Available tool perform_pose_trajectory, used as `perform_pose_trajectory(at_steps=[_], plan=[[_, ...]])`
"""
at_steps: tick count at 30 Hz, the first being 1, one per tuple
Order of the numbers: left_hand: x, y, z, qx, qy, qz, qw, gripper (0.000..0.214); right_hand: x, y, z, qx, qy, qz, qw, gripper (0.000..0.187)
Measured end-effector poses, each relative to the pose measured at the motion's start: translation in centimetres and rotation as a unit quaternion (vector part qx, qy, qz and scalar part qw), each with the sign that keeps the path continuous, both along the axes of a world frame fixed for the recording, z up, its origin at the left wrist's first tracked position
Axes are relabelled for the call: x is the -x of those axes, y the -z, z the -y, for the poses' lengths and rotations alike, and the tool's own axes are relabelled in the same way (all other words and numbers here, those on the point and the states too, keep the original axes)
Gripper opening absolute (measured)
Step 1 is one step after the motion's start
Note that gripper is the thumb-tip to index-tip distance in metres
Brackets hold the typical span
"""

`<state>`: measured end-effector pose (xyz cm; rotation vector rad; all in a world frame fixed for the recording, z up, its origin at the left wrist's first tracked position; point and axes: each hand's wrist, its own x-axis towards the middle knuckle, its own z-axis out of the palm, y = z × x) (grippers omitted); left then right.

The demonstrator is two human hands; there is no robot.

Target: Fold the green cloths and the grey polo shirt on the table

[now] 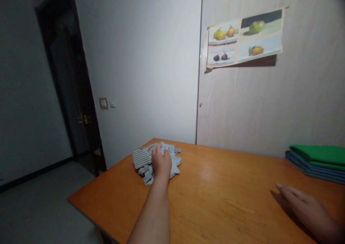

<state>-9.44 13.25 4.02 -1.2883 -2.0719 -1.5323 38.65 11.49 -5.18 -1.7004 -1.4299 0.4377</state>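
Observation:
At the far left part of the table, my left hand reaches into a crumpled heap of cloth, its fingers and thumb closing on a plain light grey cloth. Beside and beneath it bunches a grey-and-white striped cloth. Whether the two are one garment or separate ones, I cannot tell. Over the right side of the table is my right hand, fingers stretched out together towards the left and holding nothing. Its nearest objects are a folded green cloth and the folded blue cloths under it.
The orange-brown wooden table stands against a pale wall panel. A sheet of fruit pictures is taped above it. To the left are a dark doorway, a wall switch and grey floor beyond the table's edge.

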Motion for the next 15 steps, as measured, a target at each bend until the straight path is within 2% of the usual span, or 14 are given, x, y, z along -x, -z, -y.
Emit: perform_pose_trajectory(at_steps=[2, 4, 8, 13, 15], plan=[[-0.4, 0.7, 0.2, 0.061, -0.004, -0.023, 0.998, 0.03, 0.0, 0.0, 0.0, -0.003, 0.005, -0.004, 1.0, 0.06], [-0.7, 1.3, 0.5, 0.109, -0.035, -0.036, 0.993, 0.029, 0.1, 0.0, 0.1, -0.009, 0.003, -0.007, 1.0, 0.057], [-0.8, 1.4, 1.1, 0.179, -0.08, -0.048, 0.979, 0.029, 0.3, -0.2, 0.3, -0.027, 0.0, -0.012, 1.0, 0.049], [-0.7, 1.0, 1.2, 0.228, -0.091, -0.069, 0.967, 0.029, 0.9, -1.2, 0.9, -0.034, -0.011, 0.01, 0.999, 0.046], [-0.8, 1.2, 1.1, 0.234, -0.096, -0.079, 0.964, 0.031, 1.4, -1.7, 1.2, -0.05, 0.005, 0.02, 0.999, 0.048]])
